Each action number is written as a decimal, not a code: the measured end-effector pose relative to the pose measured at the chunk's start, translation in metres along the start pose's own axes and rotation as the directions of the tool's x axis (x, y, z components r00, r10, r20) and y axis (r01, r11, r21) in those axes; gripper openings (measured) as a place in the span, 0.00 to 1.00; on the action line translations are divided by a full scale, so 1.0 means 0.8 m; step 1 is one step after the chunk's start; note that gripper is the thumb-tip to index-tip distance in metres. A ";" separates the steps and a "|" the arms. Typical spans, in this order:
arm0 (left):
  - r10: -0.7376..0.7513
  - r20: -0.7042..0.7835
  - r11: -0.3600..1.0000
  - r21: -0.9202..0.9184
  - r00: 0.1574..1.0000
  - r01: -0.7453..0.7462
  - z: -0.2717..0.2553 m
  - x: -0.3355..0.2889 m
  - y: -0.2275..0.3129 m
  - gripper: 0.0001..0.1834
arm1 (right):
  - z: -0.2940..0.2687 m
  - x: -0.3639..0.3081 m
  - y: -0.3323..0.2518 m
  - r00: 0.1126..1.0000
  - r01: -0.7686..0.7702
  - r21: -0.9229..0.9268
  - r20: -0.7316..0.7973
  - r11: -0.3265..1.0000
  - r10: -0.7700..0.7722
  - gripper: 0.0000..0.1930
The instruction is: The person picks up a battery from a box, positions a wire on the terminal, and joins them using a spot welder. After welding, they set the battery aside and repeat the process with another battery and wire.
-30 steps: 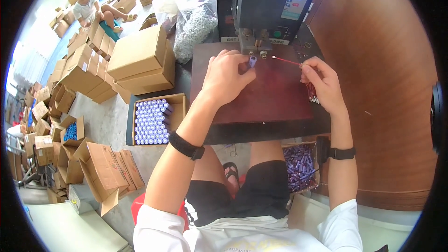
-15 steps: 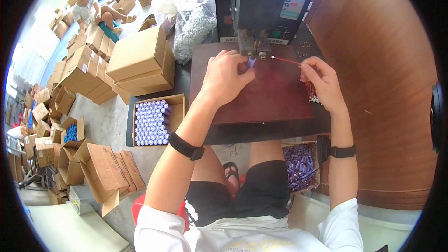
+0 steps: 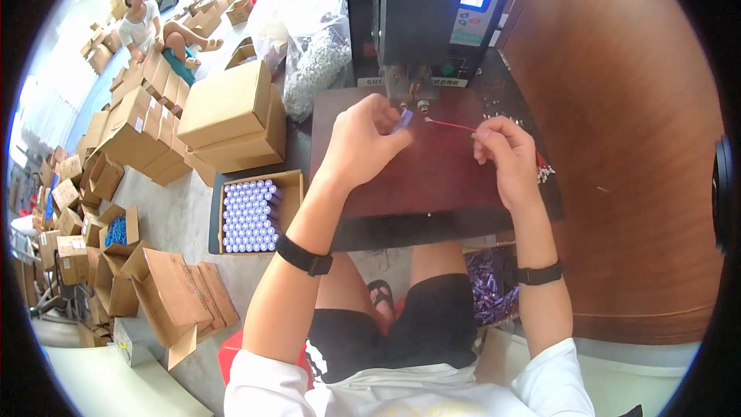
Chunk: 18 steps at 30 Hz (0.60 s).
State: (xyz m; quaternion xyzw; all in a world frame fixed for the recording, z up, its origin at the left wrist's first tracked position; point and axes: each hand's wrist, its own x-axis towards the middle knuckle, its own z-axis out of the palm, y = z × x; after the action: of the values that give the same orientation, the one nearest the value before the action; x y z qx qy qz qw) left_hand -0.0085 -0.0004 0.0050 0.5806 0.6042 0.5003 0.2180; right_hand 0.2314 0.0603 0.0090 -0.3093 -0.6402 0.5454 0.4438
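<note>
My left hand (image 3: 359, 143) is closed on a purple cylindrical battery cell (image 3: 404, 119), gripped at the fingertips. The cell is tilted just under the metal electrodes (image 3: 414, 105) of a black spot welder (image 3: 417, 23). My right hand (image 3: 502, 150) pinches a thin red wire (image 3: 455, 125) that stretches left toward the cell. A small pale tab tips the wire, a short way right of the cell and apart from it. Below both hands lies a dark red board (image 3: 432, 177). My fingers hide part of the cell.
At left stands an open carton of upright purple cells (image 3: 251, 216). Closed cardboard boxes (image 3: 231, 116) and a clear bag of small white parts (image 3: 316, 62) are behind it. More red wires (image 3: 545, 170) lie by my right wrist; a bin of loose cells (image 3: 490, 286) sits below. A person (image 3: 147, 27) sits far left.
My right hand has moved left and brought the wire's tip closer to the cell. The cell tilts more in my left hand. The whole view has shifted slightly.
</note>
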 end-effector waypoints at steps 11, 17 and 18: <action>0.087 0.028 0.982 0.168 0.996 -0.091 0.001 0.004 0.002 0.16 | 0.025 0.008 0.002 0.998 -0.070 -0.055 0.003 0.996 0.070 0.08; 0.160 0.013 0.969 0.190 0.987 -0.160 0.004 0.004 -0.005 0.15 | 0.026 0.008 0.002 0.997 -0.070 -0.032 -0.012 0.997 0.070 0.08; 0.160 0.013 0.969 0.188 0.987 -0.160 0.004 0.004 -0.005 0.15 | 0.026 0.008 0.003 0.997 -0.073 -0.037 -0.015 0.997 0.072 0.09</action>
State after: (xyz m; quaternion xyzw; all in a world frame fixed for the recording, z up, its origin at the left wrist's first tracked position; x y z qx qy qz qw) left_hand -0.0084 0.0047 0.0015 0.6450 0.6003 0.4572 0.1203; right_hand 0.2097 0.0574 0.0082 -0.3443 -0.6355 0.5471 0.4223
